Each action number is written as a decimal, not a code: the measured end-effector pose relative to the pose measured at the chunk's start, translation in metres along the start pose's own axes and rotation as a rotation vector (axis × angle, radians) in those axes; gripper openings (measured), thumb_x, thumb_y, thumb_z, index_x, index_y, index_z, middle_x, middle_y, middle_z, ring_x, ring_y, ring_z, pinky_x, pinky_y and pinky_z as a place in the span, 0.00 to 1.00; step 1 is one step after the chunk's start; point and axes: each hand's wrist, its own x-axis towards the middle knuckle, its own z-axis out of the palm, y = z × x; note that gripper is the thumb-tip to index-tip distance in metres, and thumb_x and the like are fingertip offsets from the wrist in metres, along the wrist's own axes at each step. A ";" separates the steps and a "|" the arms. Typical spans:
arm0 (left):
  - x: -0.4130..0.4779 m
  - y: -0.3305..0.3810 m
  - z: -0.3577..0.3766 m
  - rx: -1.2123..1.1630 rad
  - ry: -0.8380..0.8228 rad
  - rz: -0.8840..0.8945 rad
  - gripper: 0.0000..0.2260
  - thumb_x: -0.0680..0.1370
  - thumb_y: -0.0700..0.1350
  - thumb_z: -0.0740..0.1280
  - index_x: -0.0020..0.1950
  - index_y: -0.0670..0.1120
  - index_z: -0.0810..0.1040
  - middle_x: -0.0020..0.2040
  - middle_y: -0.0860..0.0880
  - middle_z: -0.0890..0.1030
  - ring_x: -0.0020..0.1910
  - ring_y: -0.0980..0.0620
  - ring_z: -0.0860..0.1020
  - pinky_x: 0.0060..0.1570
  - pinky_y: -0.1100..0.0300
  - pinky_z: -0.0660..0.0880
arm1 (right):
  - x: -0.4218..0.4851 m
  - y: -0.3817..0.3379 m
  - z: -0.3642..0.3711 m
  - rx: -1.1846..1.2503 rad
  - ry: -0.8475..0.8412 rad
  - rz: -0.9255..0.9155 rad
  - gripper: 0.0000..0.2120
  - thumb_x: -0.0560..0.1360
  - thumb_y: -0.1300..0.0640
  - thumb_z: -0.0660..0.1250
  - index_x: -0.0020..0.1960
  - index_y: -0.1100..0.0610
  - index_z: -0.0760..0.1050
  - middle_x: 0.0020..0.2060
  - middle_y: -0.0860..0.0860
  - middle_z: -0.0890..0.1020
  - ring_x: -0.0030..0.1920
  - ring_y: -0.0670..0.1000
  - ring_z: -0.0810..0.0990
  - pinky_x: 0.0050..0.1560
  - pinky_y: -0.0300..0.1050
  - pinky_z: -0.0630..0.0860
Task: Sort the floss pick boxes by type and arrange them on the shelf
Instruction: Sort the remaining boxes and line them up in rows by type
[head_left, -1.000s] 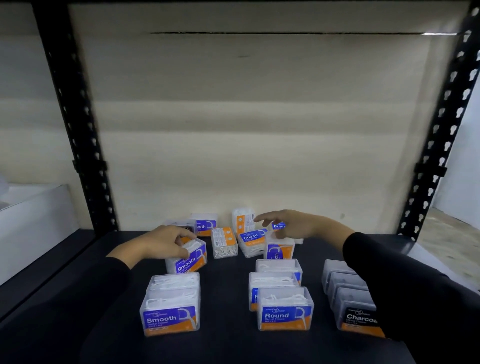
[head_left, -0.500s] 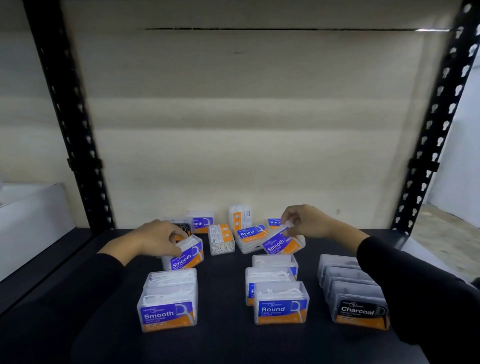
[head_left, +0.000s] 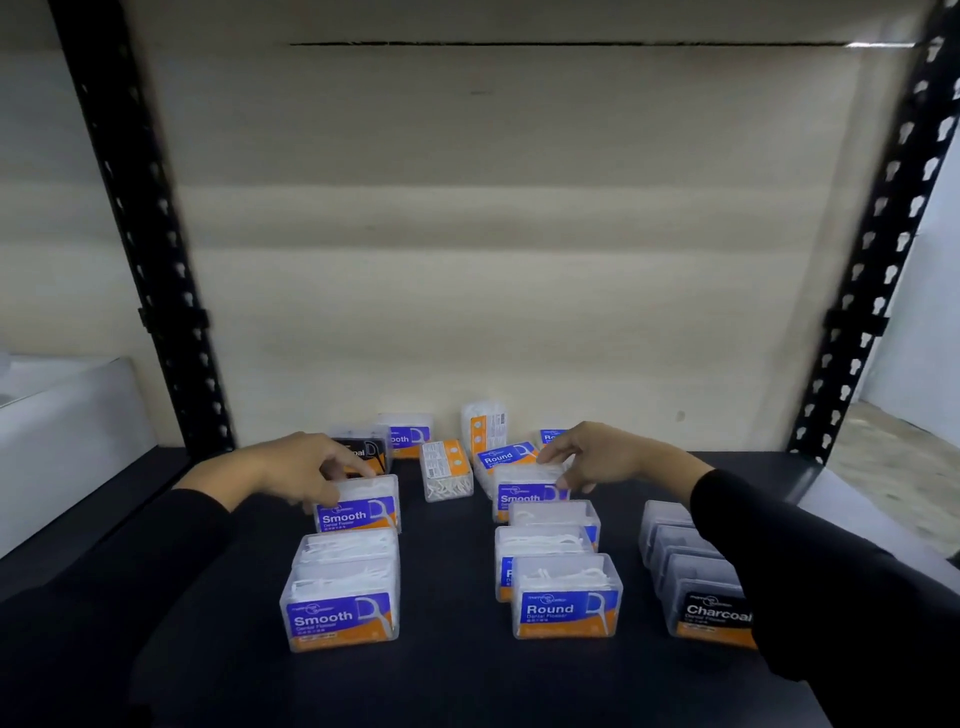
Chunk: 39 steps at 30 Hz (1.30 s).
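Observation:
Clear floss pick boxes stand in three rows on the black shelf (head_left: 452, 665): a Smooth row (head_left: 343, 608) at left, a Round row (head_left: 566, 597) in the middle, a Charcoal row (head_left: 711, 608) at right. My left hand (head_left: 306, 465) grips a Smooth box (head_left: 358, 506) from above, just behind the Smooth row. My right hand (head_left: 597, 457) holds another Smooth box (head_left: 524, 491) by its top right corner; it sits upright directly behind the Round row. My right sleeve hides part of the Charcoal row.
Unsorted boxes lie at the back: a Charcoal box (head_left: 363, 449), a Smooth box (head_left: 408, 436), one on its side (head_left: 447, 470), a Round box (head_left: 501, 457), an upright one (head_left: 483, 426). Black perforated posts (head_left: 156, 291) flank the shelf. A white bin (head_left: 62, 431) sits at left.
My right hand took a Smooth box out of the back pile, turned it upright and brought it down behind the Round row. My left hand straightened its Smooth box behind the Smooth row.

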 end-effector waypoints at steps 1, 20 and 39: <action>-0.001 -0.003 0.000 -0.002 -0.004 -0.003 0.21 0.74 0.41 0.67 0.64 0.58 0.72 0.56 0.52 0.79 0.45 0.52 0.81 0.45 0.61 0.80 | 0.003 -0.006 0.003 0.000 -0.014 -0.012 0.20 0.72 0.64 0.69 0.63 0.58 0.73 0.54 0.50 0.75 0.49 0.50 0.77 0.45 0.39 0.79; -0.062 -0.085 -0.004 -0.052 0.056 -0.071 0.21 0.72 0.36 0.66 0.53 0.63 0.74 0.54 0.53 0.81 0.50 0.53 0.80 0.41 0.64 0.79 | 0.041 -0.113 0.066 -0.053 -0.057 -0.137 0.20 0.72 0.61 0.69 0.63 0.61 0.71 0.56 0.57 0.78 0.39 0.50 0.79 0.38 0.37 0.78; -0.129 -0.095 0.034 -0.011 0.201 0.024 0.22 0.71 0.45 0.71 0.59 0.66 0.73 0.54 0.59 0.68 0.46 0.59 0.74 0.50 0.64 0.76 | 0.052 -0.222 0.130 -0.113 -0.177 -0.358 0.17 0.71 0.59 0.71 0.58 0.59 0.78 0.57 0.54 0.81 0.57 0.51 0.78 0.56 0.42 0.73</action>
